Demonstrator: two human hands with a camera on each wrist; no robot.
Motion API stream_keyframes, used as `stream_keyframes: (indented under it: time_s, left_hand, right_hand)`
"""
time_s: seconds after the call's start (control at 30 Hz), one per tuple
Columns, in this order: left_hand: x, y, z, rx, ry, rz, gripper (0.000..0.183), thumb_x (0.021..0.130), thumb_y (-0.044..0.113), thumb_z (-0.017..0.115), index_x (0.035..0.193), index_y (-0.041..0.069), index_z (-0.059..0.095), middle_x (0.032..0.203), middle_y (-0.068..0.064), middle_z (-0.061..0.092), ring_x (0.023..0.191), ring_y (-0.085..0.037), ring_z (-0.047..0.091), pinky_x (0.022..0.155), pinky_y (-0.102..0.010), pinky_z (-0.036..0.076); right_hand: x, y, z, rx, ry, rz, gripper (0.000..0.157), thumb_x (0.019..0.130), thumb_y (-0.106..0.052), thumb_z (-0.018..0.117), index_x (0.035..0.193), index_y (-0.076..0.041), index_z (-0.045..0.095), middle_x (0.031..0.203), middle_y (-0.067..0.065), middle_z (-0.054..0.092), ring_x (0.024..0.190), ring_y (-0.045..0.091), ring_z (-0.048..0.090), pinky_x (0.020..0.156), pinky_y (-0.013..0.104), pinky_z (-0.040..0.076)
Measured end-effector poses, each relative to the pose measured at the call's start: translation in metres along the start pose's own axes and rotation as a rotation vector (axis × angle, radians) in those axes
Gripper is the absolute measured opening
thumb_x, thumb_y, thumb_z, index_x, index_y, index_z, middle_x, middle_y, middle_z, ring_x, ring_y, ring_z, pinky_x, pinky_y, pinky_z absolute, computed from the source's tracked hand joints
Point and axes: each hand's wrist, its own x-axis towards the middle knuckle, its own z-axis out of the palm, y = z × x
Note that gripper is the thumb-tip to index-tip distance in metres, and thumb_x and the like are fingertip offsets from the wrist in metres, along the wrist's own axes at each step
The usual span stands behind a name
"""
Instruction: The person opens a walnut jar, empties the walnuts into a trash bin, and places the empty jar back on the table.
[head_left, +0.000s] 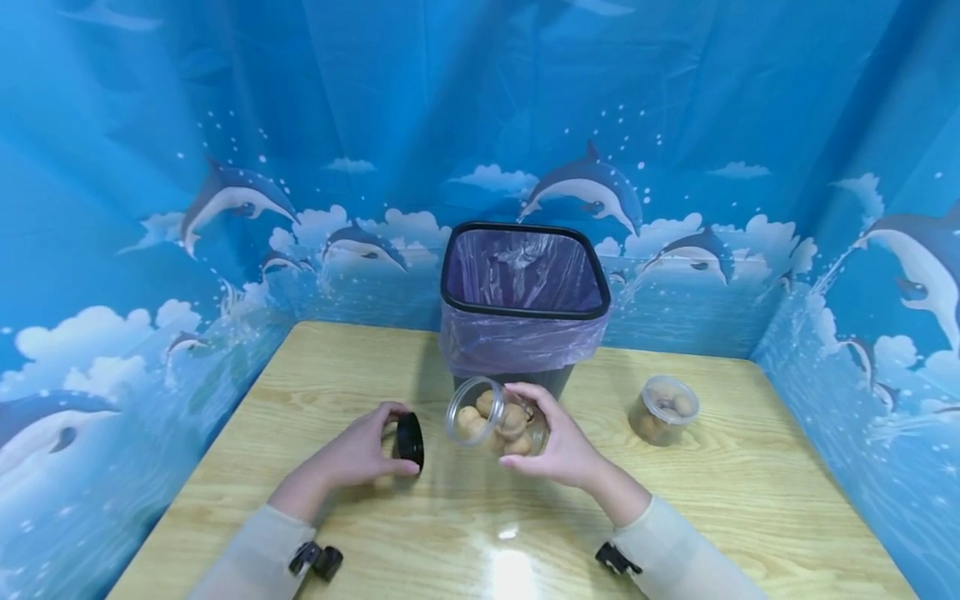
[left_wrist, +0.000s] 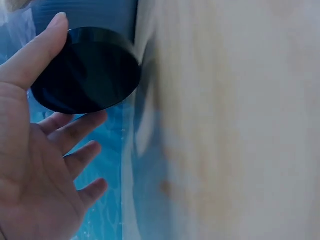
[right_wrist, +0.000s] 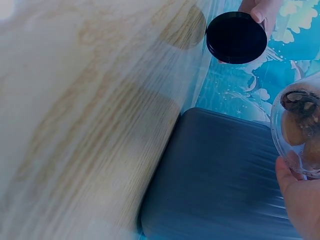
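Note:
My left hand pinches a black round lid on edge between thumb and fingers, over the middle of the table. In the left wrist view the lid shows its flat dark face, and the other fingers are spread below it. To the right, my right hand grips a clear plastic jar around its base end. The jar is tipped on its side with its uncovered mouth toward the lid. Inside lie several round tan pieces like walnuts, with a dark piece against the bottom in the right wrist view.
Behind the jar stands a dark waste bin lined with a purple bag, its top uncovered. At the right, another clear tub with brown pieces inside rests on the wooden table. A blue dolphin-print curtain surrounds the table's back and sides.

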Motion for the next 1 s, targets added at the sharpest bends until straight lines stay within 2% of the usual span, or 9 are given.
stream_keyframes:
  time_s: [0.17, 0.4, 0.47, 0.63, 0.7, 0.77, 0.93, 1.0]
  left_hand:
    - [-0.001, -0.001, -0.009, -0.001, -0.027, -0.024, 0.093, 0.072, 0.044, 0.089, 0.144, 0.006, 0.043, 0.141, -0.018, 0.054, 0.133, -0.041, 0.047, 0.110, -0.057, 0.036]
    - [-0.004, -0.002, -0.015, 0.035, -0.014, 0.018, 0.087, 0.071, 0.041, 0.090, 0.137, 0.004, 0.049, 0.136, -0.016, 0.058, 0.130, -0.042, 0.049, 0.108, -0.058, 0.038]
    - [-0.005, -0.003, -0.016, 0.050, -0.002, 0.034, 0.085, 0.070, 0.041, 0.091, 0.135, 0.005, 0.051, 0.134, -0.015, 0.059, 0.129, -0.041, 0.051, 0.108, -0.058, 0.038]
    - [-0.005, -0.009, -0.016, 0.081, 0.009, 0.037, 0.085, 0.068, 0.045, 0.091, 0.132, 0.006, 0.053, 0.132, -0.014, 0.060, 0.127, -0.040, 0.052, 0.106, -0.058, 0.039]
    - [-0.005, -0.010, -0.017, 0.083, 0.006, 0.028, 0.086, 0.067, 0.046, 0.091, 0.132, 0.005, 0.052, 0.131, -0.014, 0.060, 0.126, -0.040, 0.052, 0.106, -0.058, 0.040]
    - [-0.006, -0.010, -0.017, 0.088, 0.001, 0.022, 0.088, 0.067, 0.045, 0.092, 0.134, 0.003, 0.051, 0.132, -0.017, 0.059, 0.126, -0.042, 0.052, 0.105, -0.059, 0.040]
    - [-0.008, -0.010, -0.018, 0.140, -0.025, 0.008, 0.094, 0.068, 0.047, 0.090, 0.138, -0.001, 0.049, 0.142, -0.027, 0.049, 0.136, -0.051, 0.038, 0.110, -0.064, 0.031]
    - [-0.009, -0.011, -0.018, 0.163, -0.030, 0.002, 0.095, 0.068, 0.049, 0.090, 0.138, -0.001, 0.050, 0.145, -0.028, 0.046, 0.138, -0.052, 0.033, 0.111, -0.066, 0.027]
  right_hand:
    - [0.000, 0.003, -0.001, 0.023, -0.007, 0.000, 0.093, 0.065, -0.002, 0.092, 0.145, -0.014, 0.046, 0.139, 0.006, 0.053, 0.128, 0.016, 0.050, 0.109, 0.027, 0.039]
    - [0.001, 0.000, 0.000, 0.018, -0.014, -0.013, 0.093, 0.065, -0.003, 0.092, 0.145, -0.014, 0.045, 0.139, 0.007, 0.053, 0.128, 0.017, 0.050, 0.110, 0.028, 0.039]
    - [0.002, -0.009, 0.000, 0.018, -0.013, -0.004, 0.092, 0.064, 0.001, 0.091, 0.143, -0.009, 0.046, 0.138, 0.010, 0.053, 0.127, 0.018, 0.051, 0.109, 0.027, 0.039]
    - [0.001, -0.010, -0.001, 0.007, -0.011, 0.007, 0.091, 0.063, 0.006, 0.090, 0.142, 0.000, 0.045, 0.137, 0.019, 0.053, 0.126, 0.019, 0.051, 0.108, 0.025, 0.039]
    - [0.000, -0.001, -0.001, 0.002, -0.012, 0.007, 0.094, 0.063, 0.003, 0.091, 0.144, -0.003, 0.044, 0.138, 0.015, 0.053, 0.127, 0.017, 0.050, 0.109, 0.025, 0.038]
    - [-0.001, -0.001, -0.002, 0.004, -0.010, 0.008, 0.094, 0.063, 0.000, 0.092, 0.145, -0.007, 0.044, 0.139, 0.012, 0.053, 0.128, 0.016, 0.050, 0.109, 0.025, 0.038]
    - [-0.002, 0.000, -0.004, 0.001, -0.007, 0.004, 0.093, 0.065, -0.004, 0.092, 0.145, -0.013, 0.045, 0.140, 0.008, 0.053, 0.128, 0.017, 0.050, 0.110, 0.027, 0.038]
    - [-0.002, 0.002, -0.005, -0.004, -0.006, -0.003, 0.092, 0.066, -0.005, 0.092, 0.145, -0.014, 0.045, 0.139, 0.008, 0.053, 0.128, 0.018, 0.050, 0.110, 0.027, 0.038]
